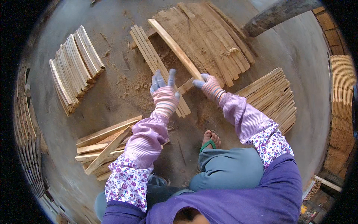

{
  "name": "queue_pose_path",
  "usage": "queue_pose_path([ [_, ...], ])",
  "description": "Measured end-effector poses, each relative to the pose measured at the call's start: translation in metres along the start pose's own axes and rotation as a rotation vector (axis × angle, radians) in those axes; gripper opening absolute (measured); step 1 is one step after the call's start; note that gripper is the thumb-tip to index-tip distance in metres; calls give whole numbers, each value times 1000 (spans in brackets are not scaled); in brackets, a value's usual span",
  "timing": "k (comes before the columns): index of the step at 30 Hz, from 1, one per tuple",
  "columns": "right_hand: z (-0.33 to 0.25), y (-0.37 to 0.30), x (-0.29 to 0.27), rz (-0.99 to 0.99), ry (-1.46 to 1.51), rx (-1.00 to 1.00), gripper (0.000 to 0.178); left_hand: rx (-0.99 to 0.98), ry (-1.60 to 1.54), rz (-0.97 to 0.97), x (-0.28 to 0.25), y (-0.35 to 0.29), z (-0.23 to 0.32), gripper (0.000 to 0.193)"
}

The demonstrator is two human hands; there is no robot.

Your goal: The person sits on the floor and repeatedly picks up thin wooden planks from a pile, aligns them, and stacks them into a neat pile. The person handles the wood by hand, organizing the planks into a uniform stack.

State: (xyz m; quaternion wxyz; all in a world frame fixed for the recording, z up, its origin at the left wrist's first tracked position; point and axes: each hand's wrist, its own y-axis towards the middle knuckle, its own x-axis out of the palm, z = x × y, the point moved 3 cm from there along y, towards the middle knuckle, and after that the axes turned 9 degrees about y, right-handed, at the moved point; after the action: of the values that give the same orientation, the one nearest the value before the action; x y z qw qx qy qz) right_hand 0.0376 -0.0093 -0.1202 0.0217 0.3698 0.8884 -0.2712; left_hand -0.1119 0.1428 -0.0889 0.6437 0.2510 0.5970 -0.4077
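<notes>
A long, pale wooden strip (174,48) slants up and away to the left, its near end in my right hand (210,87). That hand, in a striped glove with grey fingertips, is closed round the wood. My left hand (164,91), gloved alike, has its fingers spread and holds nothing. It lies over the near part of a few narrow strips (146,48) set side by side; whether it touches them I cannot tell. Beyond the held strip, a wide layer of sawdust-covered boards (209,41) rests on a crosspiece (185,86).
Neat stacks of strips stand at the left (76,67) and right (269,98). A jumbled wood pile (102,147) is near my left forearm. A thick post (285,15) slants in at the far right. Sawdust covers parts of the floor (126,84). My sandalled foot (211,140) is close by.
</notes>
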Motion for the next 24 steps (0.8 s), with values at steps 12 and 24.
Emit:
queue_pose_path([
  [12, -47, -10, -22, 141, -548, -368, 53, 473, 273, -258, -93, -62, -148, 29],
  [24, -28, 26, -106, 427, -782, 158, 65, -148, 158, -797, -45, -175, -294, 78],
])
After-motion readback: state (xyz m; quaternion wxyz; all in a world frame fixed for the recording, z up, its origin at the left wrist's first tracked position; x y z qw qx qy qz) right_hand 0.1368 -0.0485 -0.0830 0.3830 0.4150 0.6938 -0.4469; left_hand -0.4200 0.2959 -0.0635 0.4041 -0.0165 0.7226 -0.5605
